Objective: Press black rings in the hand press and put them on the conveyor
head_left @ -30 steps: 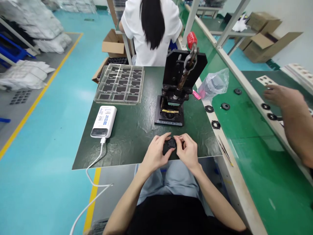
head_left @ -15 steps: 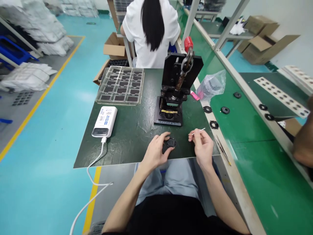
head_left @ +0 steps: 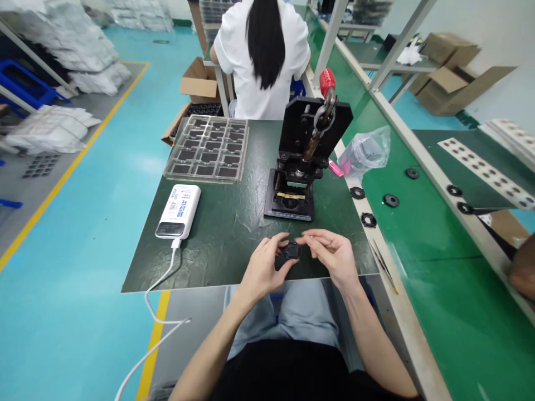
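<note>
Black disc [head_left: 292, 251], on the near side of the bench [head_left: 225, 239], is grasped by its rim in the grip of the left hand [head_left: 264, 262]; whether the right hand [head_left: 334, 253] holds anything, I cannot tell. Probably light, stiff; best held edgewise.

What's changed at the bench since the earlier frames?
Right hand went out right, showing a thin rod, then came back left, close beside the black round part; whether it holds the rod now is unclear. Co-worker's arm drew back right, off the spotted strip. Unchanged: left hand gripping the part, press, power bank, clear tray.
</note>
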Tool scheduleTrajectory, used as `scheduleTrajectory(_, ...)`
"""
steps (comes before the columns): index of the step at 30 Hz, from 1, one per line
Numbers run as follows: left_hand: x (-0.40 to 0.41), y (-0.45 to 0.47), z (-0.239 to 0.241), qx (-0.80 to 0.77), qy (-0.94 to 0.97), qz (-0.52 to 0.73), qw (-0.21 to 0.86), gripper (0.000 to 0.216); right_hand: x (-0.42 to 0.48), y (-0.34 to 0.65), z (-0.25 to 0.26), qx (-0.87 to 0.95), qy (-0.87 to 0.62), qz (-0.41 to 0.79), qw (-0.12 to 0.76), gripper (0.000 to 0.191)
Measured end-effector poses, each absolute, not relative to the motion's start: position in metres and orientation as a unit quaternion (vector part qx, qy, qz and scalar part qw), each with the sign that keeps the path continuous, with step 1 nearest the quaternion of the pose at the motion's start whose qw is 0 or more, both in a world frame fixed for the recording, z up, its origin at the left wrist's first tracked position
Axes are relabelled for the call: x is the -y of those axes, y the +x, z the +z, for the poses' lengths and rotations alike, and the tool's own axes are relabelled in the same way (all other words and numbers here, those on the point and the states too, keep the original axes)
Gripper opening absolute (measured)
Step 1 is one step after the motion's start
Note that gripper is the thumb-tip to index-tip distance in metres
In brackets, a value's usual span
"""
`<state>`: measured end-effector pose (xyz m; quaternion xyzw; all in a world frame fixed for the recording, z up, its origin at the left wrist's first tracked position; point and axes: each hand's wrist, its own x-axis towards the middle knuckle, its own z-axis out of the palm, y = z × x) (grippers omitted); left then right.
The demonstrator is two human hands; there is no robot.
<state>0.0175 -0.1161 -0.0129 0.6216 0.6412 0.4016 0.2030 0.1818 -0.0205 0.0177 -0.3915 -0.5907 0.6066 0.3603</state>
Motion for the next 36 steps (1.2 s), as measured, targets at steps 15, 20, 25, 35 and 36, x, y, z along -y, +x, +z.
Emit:
scheduleTrajectory(15,0.116,0.018,-0.012,-0.630,0.618,0.414,0.223,0.060,0.029,0.169,-0.003,0.718,-0.400,0.456,0.341,0.034)
scheduleTrajectory(20,0.116,0.018,-0.012,-0.632,0.620,0.412,0.215,0.061,0.028,0.170,-0.003,0.725,-0.395,0.451,0.339,0.033)
scheduleTrajectory(25,0.115,0.018,-0.011,-0.633,0.624,0.409,0.209,0.062,0.030,0.169,-0.001,0.760,-0.377,0.404,0.343,0.030)
scheduleTrajectory(35,0.115,0.018,-0.010,-0.638,0.624,0.406,0.199,0.061,0.031,0.168,0.001,0.796,-0.341,0.357,0.350,0.025)
scheduleTrajectory(36,0.115,0.018,-0.010,-0.639,0.623,0.404,0.201,0.061,0.031,0.167,0.000,0.800,-0.339,0.349,0.351,0.025)
